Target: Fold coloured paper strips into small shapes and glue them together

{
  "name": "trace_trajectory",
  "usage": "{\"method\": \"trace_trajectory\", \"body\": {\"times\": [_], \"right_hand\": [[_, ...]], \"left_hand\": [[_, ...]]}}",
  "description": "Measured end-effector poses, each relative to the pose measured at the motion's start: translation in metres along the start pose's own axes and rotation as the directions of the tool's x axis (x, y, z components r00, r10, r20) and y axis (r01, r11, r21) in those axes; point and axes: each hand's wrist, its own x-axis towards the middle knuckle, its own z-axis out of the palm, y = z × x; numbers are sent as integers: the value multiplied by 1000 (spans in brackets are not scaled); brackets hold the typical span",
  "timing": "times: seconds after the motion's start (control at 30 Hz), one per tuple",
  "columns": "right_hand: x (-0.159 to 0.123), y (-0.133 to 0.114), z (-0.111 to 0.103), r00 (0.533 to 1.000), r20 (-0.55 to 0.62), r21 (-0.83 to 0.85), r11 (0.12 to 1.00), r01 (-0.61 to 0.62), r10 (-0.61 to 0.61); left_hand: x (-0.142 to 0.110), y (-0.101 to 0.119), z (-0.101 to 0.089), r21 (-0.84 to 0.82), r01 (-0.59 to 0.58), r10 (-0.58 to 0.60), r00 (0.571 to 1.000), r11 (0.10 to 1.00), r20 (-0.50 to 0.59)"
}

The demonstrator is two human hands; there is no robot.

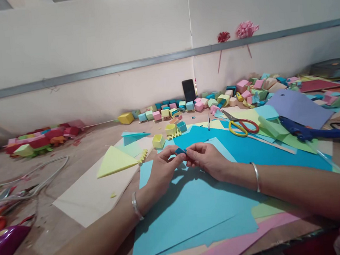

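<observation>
My left hand (162, 172) and my right hand (207, 158) meet over a spread of blue paper sheets (195, 212). Both pinch one small folded piece of blue paper (180, 150) between thumbs and fingertips. Each wrist wears a silver bangle. A yellow folded triangle (115, 161) lies to the left of my left hand on a cream sheet (86, 196).
Scissors with yellow and red handles (241, 126) and a blue glue gun (305, 132) lie to the right. Several small coloured paper boxes (168, 112) line the wall, with a dark phone (188, 90) propped upright. Wires (32, 183) and a purple object (4, 243) sit at left.
</observation>
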Motion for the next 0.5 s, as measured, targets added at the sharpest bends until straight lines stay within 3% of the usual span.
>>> {"method": "trace_trajectory", "body": {"times": [0.07,0.13,0.2,0.27,0.33,0.5], "right_hand": [[1,-1,-3,995,-58,-153,986,68,-77],[2,-4,-7,967,-86,-343,918,198,-240],[3,-8,-11,925,7,-500,800,332,-380],[3,-11,-13,902,126,-570,715,406,-412],[4,-13,-14,917,155,-569,725,388,-369],[3,-14,-12,974,-18,-385,901,200,-224]], "left_hand": [[2,-2,-2,118,-85,88,996,989,-27],[3,-6,-3,226,-151,155,988,962,1],[4,-11,-3,299,-198,181,980,933,84],[3,-15,-2,352,-230,188,971,907,149],[2,-16,0,383,-238,188,969,892,163],[1,-13,1,348,-224,187,973,911,138]]}}
